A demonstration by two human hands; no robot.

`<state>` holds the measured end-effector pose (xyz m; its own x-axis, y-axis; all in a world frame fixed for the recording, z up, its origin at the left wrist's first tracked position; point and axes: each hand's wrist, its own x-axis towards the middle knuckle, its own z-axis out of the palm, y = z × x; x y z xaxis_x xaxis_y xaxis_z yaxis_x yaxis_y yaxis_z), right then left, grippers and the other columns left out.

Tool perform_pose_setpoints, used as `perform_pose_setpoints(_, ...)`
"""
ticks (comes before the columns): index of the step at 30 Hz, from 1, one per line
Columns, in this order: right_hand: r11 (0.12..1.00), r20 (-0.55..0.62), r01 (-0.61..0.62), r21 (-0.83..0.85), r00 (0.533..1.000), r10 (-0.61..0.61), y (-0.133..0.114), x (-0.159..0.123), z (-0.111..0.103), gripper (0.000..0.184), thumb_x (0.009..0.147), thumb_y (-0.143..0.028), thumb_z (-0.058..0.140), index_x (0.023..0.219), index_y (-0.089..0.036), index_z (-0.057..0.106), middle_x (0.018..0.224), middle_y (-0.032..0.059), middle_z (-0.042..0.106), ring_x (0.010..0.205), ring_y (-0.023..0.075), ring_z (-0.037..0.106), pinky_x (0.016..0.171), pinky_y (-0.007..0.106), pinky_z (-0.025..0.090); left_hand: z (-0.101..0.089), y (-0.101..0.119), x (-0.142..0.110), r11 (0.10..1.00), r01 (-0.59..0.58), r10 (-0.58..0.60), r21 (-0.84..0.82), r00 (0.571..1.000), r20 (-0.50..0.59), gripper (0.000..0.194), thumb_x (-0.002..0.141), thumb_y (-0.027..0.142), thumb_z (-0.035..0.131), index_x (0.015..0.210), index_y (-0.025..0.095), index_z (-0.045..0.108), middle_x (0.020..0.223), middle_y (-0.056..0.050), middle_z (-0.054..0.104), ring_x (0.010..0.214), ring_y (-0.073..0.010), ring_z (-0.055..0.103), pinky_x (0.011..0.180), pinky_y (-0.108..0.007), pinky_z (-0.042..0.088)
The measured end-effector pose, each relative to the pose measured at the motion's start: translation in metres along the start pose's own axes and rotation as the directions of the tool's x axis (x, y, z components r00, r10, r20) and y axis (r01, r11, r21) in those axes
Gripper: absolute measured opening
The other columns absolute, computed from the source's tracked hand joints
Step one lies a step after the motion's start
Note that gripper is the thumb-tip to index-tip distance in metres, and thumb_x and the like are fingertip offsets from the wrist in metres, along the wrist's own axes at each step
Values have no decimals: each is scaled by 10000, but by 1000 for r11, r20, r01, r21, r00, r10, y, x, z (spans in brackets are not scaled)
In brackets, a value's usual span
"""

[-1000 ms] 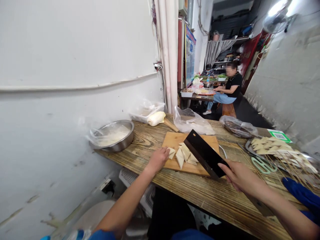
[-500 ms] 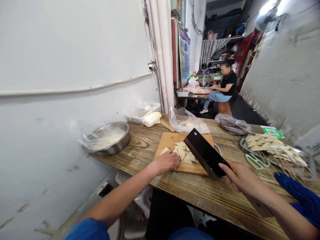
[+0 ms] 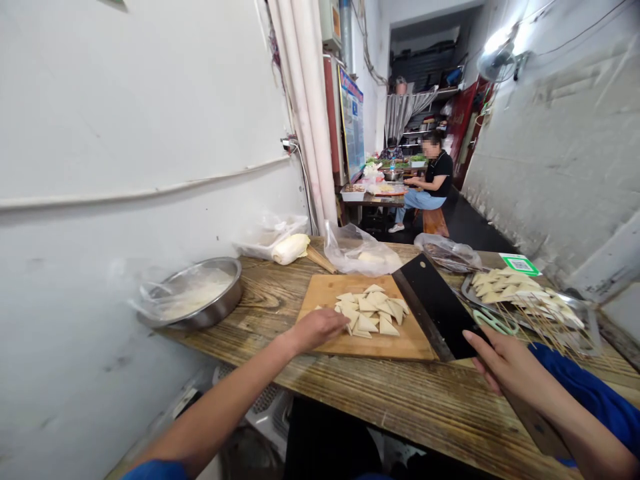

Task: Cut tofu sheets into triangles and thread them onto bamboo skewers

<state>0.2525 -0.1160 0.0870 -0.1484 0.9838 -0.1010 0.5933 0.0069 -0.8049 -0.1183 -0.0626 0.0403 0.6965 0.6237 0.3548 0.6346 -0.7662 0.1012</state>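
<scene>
Progress: a heap of pale triangular slices (image 3: 367, 323) lies cut and loose on the wooden cutting board (image 3: 313, 300), none on sticks. At the right of the tabletop (image 3: 380, 393), a metal tray (image 3: 466, 288) carries similar pale pieces (image 3: 523, 291) with bamboo skewers (image 3: 543, 327); that batch appears skewered, the board's heap not yet. Whether uncut stock remains cannot be established.

Hands: the right hand (image 3: 510, 363) grips a black-bladed cleaver (image 3: 440, 307) over the board's right side. The left hand (image 3: 323, 327) has bent fingers against the heap's left edge; whether it grasps a slice cannot be determined.

Markings: a green-and-white card (image 3: 520, 265) behind the tray bears a QR code; its lettering is illegible. The blue wall poster (image 3: 353, 123) is likewise unreadable. No brand is legible on the cleaver.
</scene>
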Motion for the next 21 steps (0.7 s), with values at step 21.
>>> perform_pose_setpoints(21, 1000, 102, 9, 28, 995, -12, -9, -6, 24, 365, 840, -570, 328, 729, -231, 410, 505, -54, 494, 353, 112, 482, 358, 228, 373, -21, -44, -15, 932, 336, -256, -137, 876, 410, 727, 614, 254, 655, 1287, 234, 383, 1257, -73, 514, 1119, -229, 496, 939, -330, 365)
